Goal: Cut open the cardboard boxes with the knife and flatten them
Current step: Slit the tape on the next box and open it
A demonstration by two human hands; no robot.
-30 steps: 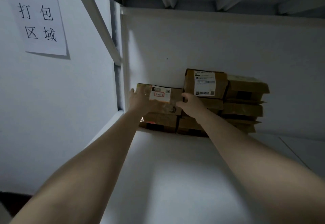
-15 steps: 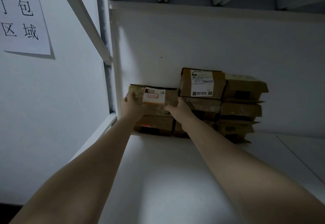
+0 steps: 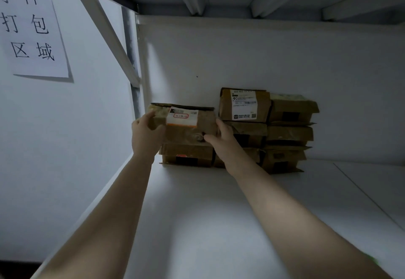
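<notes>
Several brown cardboard boxes are stacked at the back of a white shelf (image 3: 197, 213). The top left box (image 3: 186, 129), with a white and orange label, lies on another box (image 3: 186, 156). My left hand (image 3: 145, 135) grips its left end and my right hand (image 3: 223, 142) grips its right end, thumb on the front face. To the right stands a taller stack, topped by a box with a white shipping label (image 3: 244, 105). No knife is in view.
A white back wall rises behind the boxes and a metal shelf lies overhead. A white upright post (image 3: 140, 81) and a diagonal brace stand at the left. A paper sign with black characters (image 3: 30, 27) hangs on the left wall.
My hands have stayed on the two ends of the top left box, and the right thumb now lies across its front. The view has shifted slightly.
</notes>
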